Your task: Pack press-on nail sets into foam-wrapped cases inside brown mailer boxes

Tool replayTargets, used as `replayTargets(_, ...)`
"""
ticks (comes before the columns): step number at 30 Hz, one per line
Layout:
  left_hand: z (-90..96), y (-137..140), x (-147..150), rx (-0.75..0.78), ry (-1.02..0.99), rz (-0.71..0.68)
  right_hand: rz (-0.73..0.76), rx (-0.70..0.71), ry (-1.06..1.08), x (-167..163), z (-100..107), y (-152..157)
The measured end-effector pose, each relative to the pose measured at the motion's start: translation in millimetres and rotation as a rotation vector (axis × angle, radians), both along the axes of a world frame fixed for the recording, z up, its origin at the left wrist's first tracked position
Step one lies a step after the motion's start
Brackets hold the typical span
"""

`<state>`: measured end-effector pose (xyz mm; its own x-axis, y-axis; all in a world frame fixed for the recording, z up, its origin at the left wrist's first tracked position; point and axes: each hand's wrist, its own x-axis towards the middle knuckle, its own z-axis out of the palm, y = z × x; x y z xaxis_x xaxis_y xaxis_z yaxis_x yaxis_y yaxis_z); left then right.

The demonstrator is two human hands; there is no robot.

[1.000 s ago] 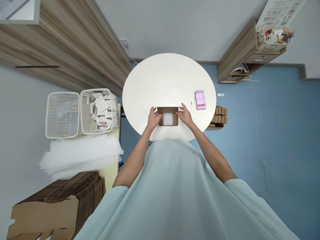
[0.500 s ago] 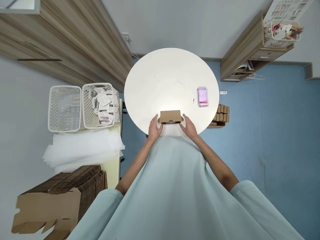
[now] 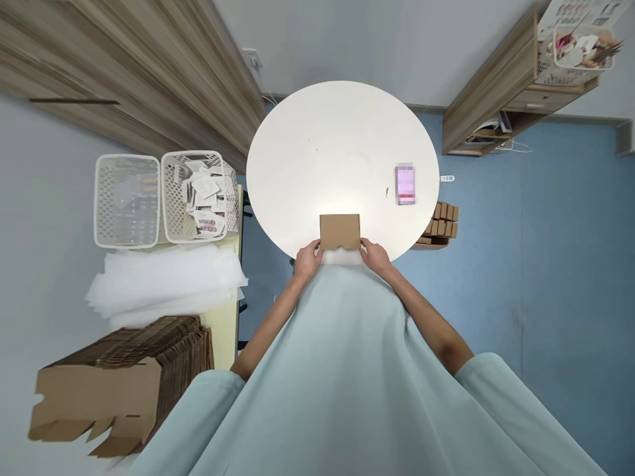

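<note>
A small brown cardboard box [image 3: 340,231] lies at the near edge of the white oval table [image 3: 327,125], its lid lying flat over the top. My left hand [image 3: 308,259] grips the box's near left corner between thumb and fingers. At the near right corner, my right hand [image 3: 376,256] pinches the box the same way. What is inside the box is hidden by the lid.
A blurred pink-and-purple item [image 3: 405,184] lies on the table's right side. Brown boxes [image 3: 441,225] stand below it. To the left are two white baskets [image 3: 127,244], white sheets [image 3: 163,281] and a stack of flattened cardboard [image 3: 99,390].
The box's lid has come down from a raised, partly open position to lie flat. Both hands have closed in on the near corners. The view has shifted slightly.
</note>
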<state>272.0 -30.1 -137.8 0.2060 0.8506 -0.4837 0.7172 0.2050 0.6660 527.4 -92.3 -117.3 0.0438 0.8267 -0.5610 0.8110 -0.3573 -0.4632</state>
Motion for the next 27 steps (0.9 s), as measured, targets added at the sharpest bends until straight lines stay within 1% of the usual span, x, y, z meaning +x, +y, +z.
replayTargets(4,-12.6,-2,4,-0.063,0.070,-0.031,0.019,-0.036,-0.024,0,-13,-4)
replayTargets(8,-16.1,-4,9,-0.079,0.088,-0.016,-0.010,-0.036,0.000,1,-23,-7)
replayTargets(13,-17.5,-6,15,-0.075,0.085,0.097,-0.121,0.025,0.106,0,-35,-10)
replayTargets(16,-21.6,-4,18,-0.078,0.072,0.134,-0.203,0.052,0.161,-1,-44,-9)
replayTargets(24,-36.1,2,25,-0.068,0.112,0.168,-0.418,0.101,0.242,-2,-68,-3)
replayTargets(27,-38.9,4,26,-0.064,0.121,0.165,-0.472,0.118,0.270,-1,-74,-1)
